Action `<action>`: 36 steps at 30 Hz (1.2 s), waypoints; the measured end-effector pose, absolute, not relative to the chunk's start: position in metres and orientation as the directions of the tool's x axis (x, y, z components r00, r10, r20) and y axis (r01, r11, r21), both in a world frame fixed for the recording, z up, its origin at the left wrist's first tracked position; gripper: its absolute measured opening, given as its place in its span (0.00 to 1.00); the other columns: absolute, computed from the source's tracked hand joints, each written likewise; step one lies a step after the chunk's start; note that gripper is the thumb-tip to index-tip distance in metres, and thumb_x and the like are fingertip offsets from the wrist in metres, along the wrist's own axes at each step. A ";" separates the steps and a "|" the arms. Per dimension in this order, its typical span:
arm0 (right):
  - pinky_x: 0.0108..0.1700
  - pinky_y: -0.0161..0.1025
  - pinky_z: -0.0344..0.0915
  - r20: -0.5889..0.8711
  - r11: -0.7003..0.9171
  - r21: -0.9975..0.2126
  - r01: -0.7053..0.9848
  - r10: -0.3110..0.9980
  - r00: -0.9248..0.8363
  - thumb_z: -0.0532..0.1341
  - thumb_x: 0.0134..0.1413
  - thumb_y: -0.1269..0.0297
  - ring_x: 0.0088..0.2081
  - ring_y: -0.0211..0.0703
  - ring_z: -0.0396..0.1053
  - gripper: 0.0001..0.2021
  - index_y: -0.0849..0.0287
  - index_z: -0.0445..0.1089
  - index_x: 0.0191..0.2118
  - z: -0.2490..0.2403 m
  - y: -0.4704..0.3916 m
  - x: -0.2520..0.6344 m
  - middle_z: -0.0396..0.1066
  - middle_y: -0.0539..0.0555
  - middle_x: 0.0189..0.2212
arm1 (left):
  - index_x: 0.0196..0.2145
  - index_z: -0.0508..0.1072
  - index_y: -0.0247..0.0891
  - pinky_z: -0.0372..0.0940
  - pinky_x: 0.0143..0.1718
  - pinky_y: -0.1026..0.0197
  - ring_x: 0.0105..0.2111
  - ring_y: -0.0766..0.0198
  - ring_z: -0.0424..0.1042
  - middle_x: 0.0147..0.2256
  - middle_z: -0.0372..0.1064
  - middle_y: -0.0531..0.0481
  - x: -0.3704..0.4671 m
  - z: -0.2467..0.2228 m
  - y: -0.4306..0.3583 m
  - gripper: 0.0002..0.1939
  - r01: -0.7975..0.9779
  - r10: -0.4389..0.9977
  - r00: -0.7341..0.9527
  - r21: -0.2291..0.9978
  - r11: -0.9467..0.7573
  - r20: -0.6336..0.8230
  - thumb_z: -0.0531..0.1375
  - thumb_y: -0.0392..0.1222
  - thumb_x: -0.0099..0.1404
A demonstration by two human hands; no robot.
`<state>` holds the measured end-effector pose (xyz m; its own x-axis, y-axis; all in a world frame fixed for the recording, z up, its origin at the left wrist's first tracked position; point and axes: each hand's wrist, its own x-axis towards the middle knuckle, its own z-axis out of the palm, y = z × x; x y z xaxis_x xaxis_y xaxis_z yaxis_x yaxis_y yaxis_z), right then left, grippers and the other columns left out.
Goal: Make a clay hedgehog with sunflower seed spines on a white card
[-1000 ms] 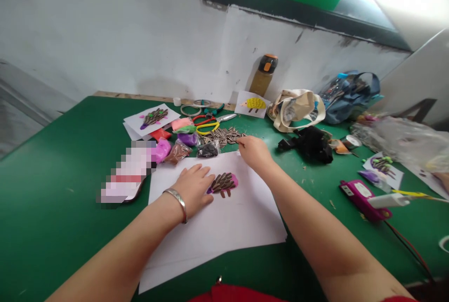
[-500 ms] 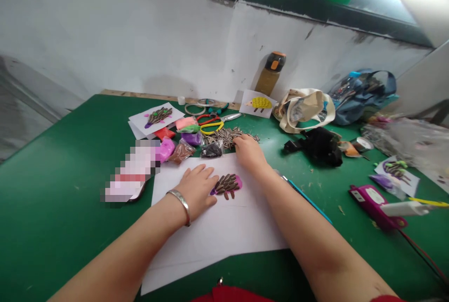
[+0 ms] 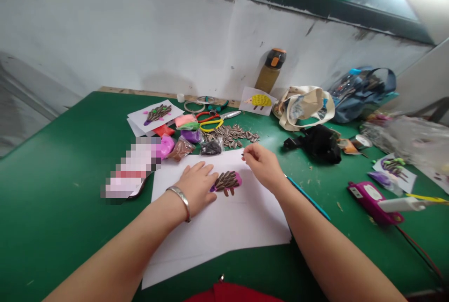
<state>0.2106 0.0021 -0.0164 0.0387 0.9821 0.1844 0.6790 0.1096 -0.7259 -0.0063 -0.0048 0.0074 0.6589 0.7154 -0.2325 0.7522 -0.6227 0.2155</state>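
My left hand lies flat with spread fingers on the white paper, its fingertips beside a hedgehog figure of dark seeds on pink and purple clay, with brown legs. Over the paper's upper right part, my right hand is closed in a pinch on a small dark seed. Loose striped seeds are heaped just behind the paper, next to a bag of black clay.
Behind are bags of coloured clay, yellow-handled scissors, a hedgehog picture and a bottle. A blurred-out phone lies left. To the right are a blue pencil, a black pouch and a magenta glue gun.
My right hand has come back from the seed heap toward me and now pinches a seed over the paper. My left hand has stayed almost in place.
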 end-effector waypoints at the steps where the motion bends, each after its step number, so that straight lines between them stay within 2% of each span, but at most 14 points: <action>1: 0.36 0.38 0.62 0.165 0.103 -0.765 0.635 0.986 0.038 0.53 0.53 0.66 0.26 0.37 0.65 0.09 0.55 0.70 0.34 -0.017 -0.006 0.212 0.70 0.47 0.24 | 0.40 0.69 0.40 0.61 0.45 0.47 0.49 0.47 0.58 0.46 0.64 0.43 -0.007 0.006 -0.005 0.12 0.751 0.717 0.660 0.213 -0.625 -0.224 0.58 0.43 0.59; 5: 0.38 0.39 0.63 0.053 0.002 -0.867 0.498 0.995 0.089 0.53 0.52 0.65 0.32 0.41 0.68 0.12 0.55 0.73 0.39 -0.022 -0.025 0.217 0.71 0.49 0.26 | 0.41 0.69 0.40 0.61 0.46 0.47 0.49 0.48 0.59 0.47 0.64 0.43 -0.007 0.004 -0.004 0.12 0.749 0.717 0.662 0.205 -0.629 -0.217 0.58 0.43 0.59; 8: 0.37 0.39 0.63 -0.021 -0.065 -0.883 0.466 0.995 0.100 0.53 0.52 0.65 0.33 0.42 0.69 0.12 0.56 0.74 0.36 -0.028 -0.026 0.218 0.71 0.51 0.28 | 0.43 0.68 0.40 0.59 0.49 0.47 0.51 0.48 0.58 0.49 0.63 0.43 -0.007 0.005 -0.004 0.14 0.749 0.710 0.663 0.205 -0.630 -0.238 0.58 0.42 0.58; 11: 0.33 0.38 0.63 -0.034 -0.075 -0.897 0.435 0.994 0.101 0.52 0.53 0.65 0.29 0.40 0.68 0.09 0.55 0.69 0.36 -0.032 -0.022 0.217 0.72 0.50 0.28 | 0.44 0.68 0.40 0.58 0.52 0.46 0.52 0.49 0.57 0.49 0.63 0.43 -0.006 0.005 -0.003 0.15 0.750 0.706 0.662 0.208 -0.628 -0.251 0.59 0.42 0.58; 14: 0.34 0.38 0.64 -0.023 -0.056 -0.919 0.389 0.996 0.089 0.51 0.56 0.65 0.30 0.39 0.69 0.08 0.54 0.63 0.40 -0.033 -0.021 0.217 0.73 0.50 0.32 | 0.44 0.68 0.41 0.57 0.52 0.45 0.52 0.49 0.58 0.49 0.63 0.43 -0.006 0.003 -0.003 0.14 0.749 0.708 0.663 0.212 -0.628 -0.243 0.59 0.42 0.58; 21: 0.44 0.41 0.61 0.120 0.089 -0.810 0.579 0.993 0.015 0.52 0.57 0.66 0.40 0.43 0.68 0.08 0.54 0.69 0.36 -0.032 -0.022 0.219 0.71 0.51 0.34 | 0.45 0.67 0.41 0.57 0.52 0.44 0.52 0.48 0.57 0.50 0.63 0.43 -0.007 0.003 -0.003 0.16 0.753 0.712 0.658 0.209 -0.624 -0.246 0.58 0.43 0.59; 25: 0.47 0.42 0.60 0.240 0.194 -0.758 0.623 0.971 -0.011 0.53 0.55 0.68 0.40 0.42 0.66 0.07 0.55 0.68 0.33 -0.033 -0.021 0.219 0.69 0.51 0.34 | 0.46 0.68 0.40 0.57 0.53 0.44 0.53 0.47 0.57 0.50 0.63 0.42 -0.005 0.007 -0.003 0.16 0.754 0.705 0.657 0.210 -0.623 -0.268 0.58 0.42 0.59; 31: 0.39 0.38 0.64 0.143 0.141 -0.783 0.606 0.989 -0.045 0.53 0.54 0.71 0.33 0.40 0.68 0.08 0.56 0.70 0.35 -0.038 -0.020 0.221 0.71 0.50 0.29 | 0.48 0.68 0.39 0.56 0.54 0.44 0.54 0.47 0.56 0.52 0.62 0.42 -0.006 0.006 -0.003 0.18 0.761 0.709 0.649 0.202 -0.617 -0.276 0.59 0.42 0.59; 36: 0.41 0.38 0.63 0.198 0.233 -0.640 0.732 0.971 -0.135 0.53 0.55 0.72 0.36 0.41 0.69 0.11 0.57 0.73 0.35 -0.037 -0.019 0.226 0.72 0.52 0.32 | 0.47 0.68 0.39 0.56 0.54 0.43 0.54 0.47 0.56 0.52 0.62 0.42 -0.006 0.004 -0.003 0.17 0.756 0.706 0.654 0.204 -0.622 -0.273 0.59 0.42 0.59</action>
<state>0.2264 -0.0190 -0.0375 -0.1353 0.9708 0.1979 0.7321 0.2326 -0.6402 -0.0063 -0.0027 0.0044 0.6537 0.7058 -0.2729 0.7563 -0.6217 0.2036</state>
